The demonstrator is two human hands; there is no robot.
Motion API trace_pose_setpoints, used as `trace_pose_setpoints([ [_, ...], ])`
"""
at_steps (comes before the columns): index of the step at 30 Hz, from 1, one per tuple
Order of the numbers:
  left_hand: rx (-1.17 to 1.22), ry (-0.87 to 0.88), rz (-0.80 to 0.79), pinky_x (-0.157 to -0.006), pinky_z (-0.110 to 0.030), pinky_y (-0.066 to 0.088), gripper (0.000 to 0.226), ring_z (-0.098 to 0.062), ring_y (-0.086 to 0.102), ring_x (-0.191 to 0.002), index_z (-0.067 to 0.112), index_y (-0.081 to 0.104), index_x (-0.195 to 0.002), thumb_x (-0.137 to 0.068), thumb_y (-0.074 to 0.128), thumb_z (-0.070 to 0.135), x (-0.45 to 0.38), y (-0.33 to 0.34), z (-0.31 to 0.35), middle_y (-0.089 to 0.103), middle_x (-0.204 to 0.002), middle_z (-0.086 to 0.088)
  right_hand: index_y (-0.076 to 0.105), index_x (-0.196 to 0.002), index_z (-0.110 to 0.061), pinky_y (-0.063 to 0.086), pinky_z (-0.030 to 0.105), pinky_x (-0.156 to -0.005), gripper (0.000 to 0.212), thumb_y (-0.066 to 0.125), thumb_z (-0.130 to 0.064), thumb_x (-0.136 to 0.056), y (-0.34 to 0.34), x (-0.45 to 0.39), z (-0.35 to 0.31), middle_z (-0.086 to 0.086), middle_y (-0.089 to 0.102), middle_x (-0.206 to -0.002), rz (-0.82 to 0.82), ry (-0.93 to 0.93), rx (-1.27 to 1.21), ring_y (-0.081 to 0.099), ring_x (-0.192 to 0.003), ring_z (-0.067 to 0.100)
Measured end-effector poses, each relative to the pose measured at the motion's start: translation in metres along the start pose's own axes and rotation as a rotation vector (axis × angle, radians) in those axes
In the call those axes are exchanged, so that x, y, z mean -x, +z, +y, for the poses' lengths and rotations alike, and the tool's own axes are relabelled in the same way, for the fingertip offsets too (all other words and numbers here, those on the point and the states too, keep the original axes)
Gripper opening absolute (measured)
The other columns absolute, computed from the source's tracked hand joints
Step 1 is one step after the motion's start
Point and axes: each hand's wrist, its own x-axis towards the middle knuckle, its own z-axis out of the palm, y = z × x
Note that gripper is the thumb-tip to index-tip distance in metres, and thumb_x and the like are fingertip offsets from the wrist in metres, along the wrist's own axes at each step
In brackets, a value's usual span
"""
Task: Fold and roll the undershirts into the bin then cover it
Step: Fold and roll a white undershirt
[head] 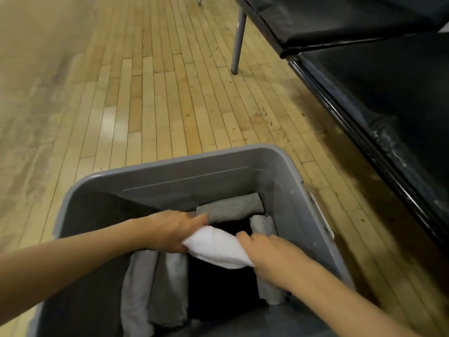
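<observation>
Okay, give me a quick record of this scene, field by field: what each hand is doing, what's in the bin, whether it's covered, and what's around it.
left hand: left hand grips one end of the white rolled undershirt
right hand: right hand grips its other end
bin: grey bin on the wooden floor, uncovered
contents: grey rolled undershirt along the far wall, more grey rolls at both sides, dark fabric in the middle
lid: none in view
surroundings: black padded bench to the right
</observation>
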Motion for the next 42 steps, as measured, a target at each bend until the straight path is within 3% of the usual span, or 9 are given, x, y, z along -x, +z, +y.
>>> trace_pose_setpoints([
  [6, 0.281, -0.002, -0.002, -0.089, -0.039, 0.054, 0.06, -0.02, 0.067, -0.113, 0.04, 0.041, -0.146, -0.09, 0.062, 0.038, 0.015, 0.05, -0.007, 0.068, -0.127, 0.003, 0.04, -0.139, -0.006, 0.02, 0.04, -0.051, 0.05, 0.059, 0.0, -0.093, 0.023, -0.015, -0.008, 0.019, 0.058, -0.122, -0.114, -0.095, 0.026, 0.062, -0.103, 0.039],
  [10, 0.322, 0.048, 0.086, -0.09, -0.043, 0.054, 0.048, -0.022, 0.066, -0.113, 0.028, 0.054, -0.141, -0.094, 0.06, 0.03, 0.012, 0.061, -0.005, 0.065, -0.127, -0.001, 0.033, -0.143, -0.008, 0.035, 0.039, -0.059, 0.052, 0.056, -0.003, -0.096, 0.027, -0.013, -0.006, 0.02, 0.058, -0.12, -0.135, -0.083, -0.067, 0.06, -0.096, 0.037],
  [13, 0.143, 0.128, 0.188, -0.081, -0.042, 0.054, 0.048, -0.027, 0.064, -0.101, 0.024, 0.056, -0.134, -0.089, 0.067, 0.011, -0.013, 0.055, -0.016, 0.061, -0.115, -0.006, 0.001, -0.163, -0.014, 0.039, 0.038, -0.073, 0.08, 0.05, -0.014, -0.1, 0.033, -0.012, -0.01, 0.02, 0.053, -0.127, -0.105, -0.08, -0.13, 0.06, -0.103, 0.038],
  [16, -0.006, 0.169, 0.249, -0.077, -0.04, 0.051, 0.05, -0.028, 0.057, -0.094, 0.021, 0.055, -0.132, -0.086, 0.071, 0.012, -0.048, 0.035, -0.023, 0.055, -0.109, -0.006, -0.03, -0.156, -0.033, 0.04, 0.04, -0.073, 0.094, 0.046, -0.018, -0.103, 0.037, -0.01, -0.016, 0.018, 0.042, -0.131, -0.108, -0.079, -0.183, 0.051, -0.087, 0.033],
  [20, -0.171, 0.253, 0.25, -0.07, -0.037, 0.047, 0.051, -0.026, 0.049, -0.091, 0.017, 0.059, -0.126, -0.081, 0.072, -0.002, -0.076, 0.017, -0.027, 0.054, -0.107, -0.008, -0.011, -0.163, -0.031, 0.029, 0.03, -0.055, 0.081, 0.044, -0.018, -0.105, 0.036, -0.011, -0.015, 0.018, 0.032, -0.144, -0.134, -0.045, -0.285, 0.04, -0.07, 0.026],
  [24, -0.337, 0.376, 0.317, -0.074, -0.044, 0.049, 0.035, -0.031, 0.05, -0.094, 0.012, 0.06, -0.129, -0.096, 0.059, 0.001, -0.087, 0.03, -0.029, 0.057, -0.111, -0.014, -0.008, -0.161, -0.043, 0.043, 0.043, -0.106, 0.083, 0.048, -0.019, -0.104, 0.04, -0.015, -0.021, 0.012, 0.002, -0.169, -0.326, -0.084, -0.383, 0.049, -0.131, 0.041],
  [31, -0.607, 0.12, 0.072, -0.098, -0.048, 0.05, 0.113, -0.041, 0.049, -0.134, 0.028, 0.022, -0.164, -0.071, 0.082, 0.006, -0.07, 0.064, -0.036, 0.04, -0.157, -0.025, 0.016, -0.164, -0.024, 0.042, 0.046, -0.113, 0.071, 0.053, -0.029, -0.104, 0.039, -0.029, -0.022, 0.015, 0.029, -0.164, -0.499, -0.155, -0.256, 0.042, -0.143, 0.037],
  [37, -0.588, 0.129, -0.004, -0.111, -0.053, 0.037, 0.126, -0.043, 0.024, -0.149, 0.035, -0.019, -0.16, -0.083, 0.079, 0.017, -0.061, 0.056, -0.026, 0.01, -0.168, -0.026, 0.024, -0.159, -0.025, 0.047, 0.049, -0.099, 0.058, 0.047, -0.028, -0.105, 0.04, -0.016, -0.009, 0.017, 0.04, -0.147, -0.273, -0.118, -0.14, 0.05, -0.125, 0.042],
  [42, -0.598, 0.111, 0.014, -0.115, -0.054, 0.031, 0.1, -0.042, 0.021, -0.149, 0.034, -0.008, -0.162, -0.093, 0.063, 0.024, -0.058, 0.035, -0.011, 0.005, -0.168, -0.022, 0.02, -0.161, -0.025, 0.041, 0.051, -0.103, 0.064, 0.051, -0.036, -0.106, 0.02, 0.004, 0.003, 0.014, 0.035, -0.154, -0.051, -0.117, 0.067, 0.042, -0.134, 0.04],
])
